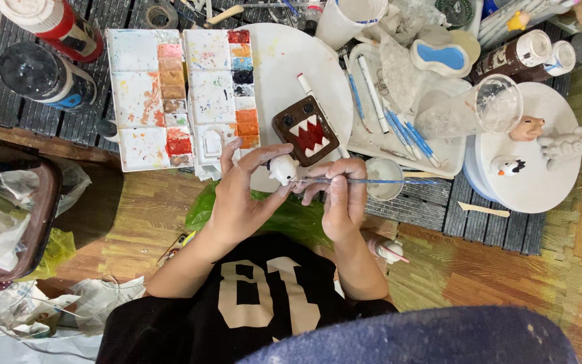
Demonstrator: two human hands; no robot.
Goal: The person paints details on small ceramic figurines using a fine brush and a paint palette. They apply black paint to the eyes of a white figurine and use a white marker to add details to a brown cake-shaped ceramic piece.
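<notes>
1. a slatted dark mat covers the far part of the floor, with wooden boards showing at the near right.
2. a brown bin stuffed with crumpled paper sits at the left edge.
3. a round white tray lies at the far middle, and a second round white stand is at the right, carrying three small clay animals.
4. two paint palettes lie side by side left of the tray, their wells stained red, orange and brown.
5. a green plastic bag lies just behind the hands.
6. a clear plastic cup lies tipped on its side at the far right.
7. a brown block figure with a red toothed mouth rests on the tray, just beyond the hands.
8. the left hand has thumb and fingers closed about a small white figure, held up near the tray's near edge.
9. the right hand pinches a thin blue brush between curled fingers, the brush lying level with its tip at the white figure.
10. a small white water cup stands just right of the right hand.
</notes>
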